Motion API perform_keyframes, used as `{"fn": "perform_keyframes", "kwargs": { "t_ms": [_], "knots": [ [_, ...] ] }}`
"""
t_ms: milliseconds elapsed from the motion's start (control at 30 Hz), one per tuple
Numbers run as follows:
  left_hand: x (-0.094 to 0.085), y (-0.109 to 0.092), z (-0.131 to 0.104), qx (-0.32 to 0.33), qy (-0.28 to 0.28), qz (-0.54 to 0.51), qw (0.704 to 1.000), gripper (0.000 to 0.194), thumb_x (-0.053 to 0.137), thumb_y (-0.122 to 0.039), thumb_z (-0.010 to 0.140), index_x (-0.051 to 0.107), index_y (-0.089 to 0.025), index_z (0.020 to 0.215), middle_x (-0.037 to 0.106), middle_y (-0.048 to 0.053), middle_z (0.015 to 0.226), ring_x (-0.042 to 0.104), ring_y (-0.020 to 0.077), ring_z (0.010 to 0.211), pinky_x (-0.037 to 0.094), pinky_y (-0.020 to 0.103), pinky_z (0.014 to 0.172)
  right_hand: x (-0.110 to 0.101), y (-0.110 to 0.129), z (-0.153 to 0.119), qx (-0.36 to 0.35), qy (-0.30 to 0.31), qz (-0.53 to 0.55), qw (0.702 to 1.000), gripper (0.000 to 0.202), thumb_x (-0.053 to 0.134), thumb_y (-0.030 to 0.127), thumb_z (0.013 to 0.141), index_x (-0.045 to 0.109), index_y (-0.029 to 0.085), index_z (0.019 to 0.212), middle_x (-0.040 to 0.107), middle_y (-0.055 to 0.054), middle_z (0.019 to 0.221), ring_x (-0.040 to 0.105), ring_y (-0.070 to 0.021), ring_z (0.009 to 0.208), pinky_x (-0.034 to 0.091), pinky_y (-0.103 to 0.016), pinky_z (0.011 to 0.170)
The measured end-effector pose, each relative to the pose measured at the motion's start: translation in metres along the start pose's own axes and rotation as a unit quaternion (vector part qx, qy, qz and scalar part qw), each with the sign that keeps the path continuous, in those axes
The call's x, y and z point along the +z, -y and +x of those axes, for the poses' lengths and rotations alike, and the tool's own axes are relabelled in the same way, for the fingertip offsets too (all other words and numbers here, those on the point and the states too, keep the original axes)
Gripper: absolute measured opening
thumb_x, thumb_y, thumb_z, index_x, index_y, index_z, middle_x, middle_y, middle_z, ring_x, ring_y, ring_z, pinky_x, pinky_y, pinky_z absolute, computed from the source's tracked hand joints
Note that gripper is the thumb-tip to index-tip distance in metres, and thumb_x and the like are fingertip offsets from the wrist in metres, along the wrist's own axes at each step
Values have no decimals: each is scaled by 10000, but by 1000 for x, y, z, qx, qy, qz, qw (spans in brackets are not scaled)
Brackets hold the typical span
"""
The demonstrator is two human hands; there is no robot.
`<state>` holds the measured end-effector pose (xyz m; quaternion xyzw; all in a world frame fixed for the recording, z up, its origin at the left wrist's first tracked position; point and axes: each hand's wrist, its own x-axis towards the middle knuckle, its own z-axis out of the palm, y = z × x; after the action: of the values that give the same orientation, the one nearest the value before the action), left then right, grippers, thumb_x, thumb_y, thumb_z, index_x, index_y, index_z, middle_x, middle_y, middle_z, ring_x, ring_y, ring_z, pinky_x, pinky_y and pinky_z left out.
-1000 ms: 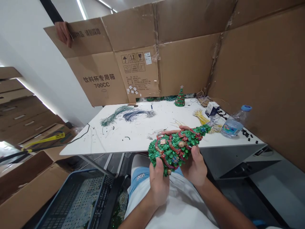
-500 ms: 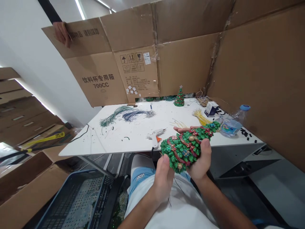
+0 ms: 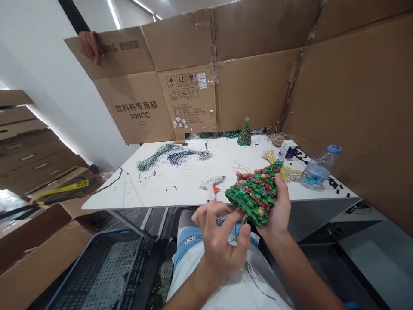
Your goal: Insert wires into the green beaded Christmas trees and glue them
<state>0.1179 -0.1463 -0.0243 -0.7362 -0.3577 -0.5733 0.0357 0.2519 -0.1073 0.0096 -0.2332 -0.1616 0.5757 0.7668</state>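
Note:
A green Christmas tree ornament (image 3: 253, 193) with red garlands, gold balls and small gift shapes lies tilted above the table's front edge, its tip pointing up and right. My right hand (image 3: 279, 211) is wrapped round it, thumb on the near side. At its base, my left hand (image 3: 219, 237) has curled fingers around thin wires (image 3: 242, 223) that come out from under the ornament; the exact pinch is partly hidden. Loose wire ends (image 3: 258, 282) hang over my lap. Just left of the ornament, a white glue gun (image 3: 213, 183) with an orange trigger lies on the table.
The white table (image 3: 112, 189) carries green wires (image 3: 158, 157), blue wires (image 3: 187, 156), yellow wires (image 3: 290, 172), a second tree (image 3: 244, 134), a small box (image 3: 288, 149) and a water bottle (image 3: 318, 168). Another person's hand (image 3: 90, 46) grips the cardboard wall (image 3: 251, 86). A blue crate (image 3: 97, 234) stands lower left.
My left hand has let go of the ornament's lower side and moved to the wires at its base. The ornament has turned more upright in my right hand.

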Motion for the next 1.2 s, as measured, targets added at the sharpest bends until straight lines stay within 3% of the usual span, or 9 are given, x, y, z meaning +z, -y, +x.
{"fn": "perform_keyframes", "kwargs": {
  "t_ms": [67,167,300,433,533,733,867,1033,1200],
  "knots": [
    [0,0,1,10,-14,52,999,147,662,-288,988,756,-223,1081,580,131,1265,538,358,1286,376,531,1128,2,0,-2,6,1,-5,1000,387,695,586,978,806,216,959,873,-97,955,845,-279,983,696,-410,843],
    [2,1,3,6,22,42,999,277,597,-424,1037,763,-212,1101,411,170,1626,390,440,1515,310,610,1240,4,0,-6,21,17,-16,1000,369,706,577,970,796,220,975,877,-103,952,849,-300,989,692,-437,868],
    [4,4,5,9,84,-5,996,500,440,-600,1094,766,-241,1214,139,92,1851,234,489,1634,230,696,1301,7,1,-11,44,54,-16,997,352,709,572,956,777,231,1013,878,-89,964,838,-342,1047,658,-555,994],
    [3,9,4,14,107,-38,993,524,339,-518,1123,679,-268,1435,60,69,1875,174,467,1669,202,708,1337,10,0,-15,37,70,-6,997,307,668,517,959,764,235,1032,876,-97,985,823,-358,1094,637,-595,1022],
    [3,13,3,9,111,-54,992,450,426,-372,1111,616,-265,1505,74,83,1871,186,433,1687,224,673,1360,10,-3,-17,9,71,-3,997,285,642,486,960,755,243,1058,876,-91,985,820,-357,1096,634,-591,1022],
    [3,16,-2,-9,109,-31,994,367,663,-305,1023,690,-261,1386,14,98,1874,217,489,1685,348,706,1312,10,-5,-22,-36,89,-31,995,324,668,514,930,730,250,1109,874,-89,992,817,-367,1095,629,-587,1013],
    [2,16,-2,-41,143,-53,987,544,659,-262,1033,549,-308,1564,-102,84,1881,91,471,1731,316,705,1338,9,-7,-23,-72,82,-42,993,346,654,533,928,724,257,1125,866,-81,963,824,-366,1059,627,-598,1004],
    [3,15,-2,-71,154,-110,979,736,638,-216,1034,359,-345,1702,-122,85,1881,54,438,1748,289,681,1365,8,-10,-23,-102,71,-56,991,320,640,511,930,737,262,1106,850,-66,965,827,-344,1008,624,-580,1010],
    [4,9,-2,-106,139,-139,975,616,613,-155,1022,522,-302,1613,63,116,1877,280,418,1694,347,641,1346,8,-7,-20,-100,41,-58,992,336,632,533,928,738,257,1088,843,-71,952,817,-327,995,644,-533,907]
  ]
}}
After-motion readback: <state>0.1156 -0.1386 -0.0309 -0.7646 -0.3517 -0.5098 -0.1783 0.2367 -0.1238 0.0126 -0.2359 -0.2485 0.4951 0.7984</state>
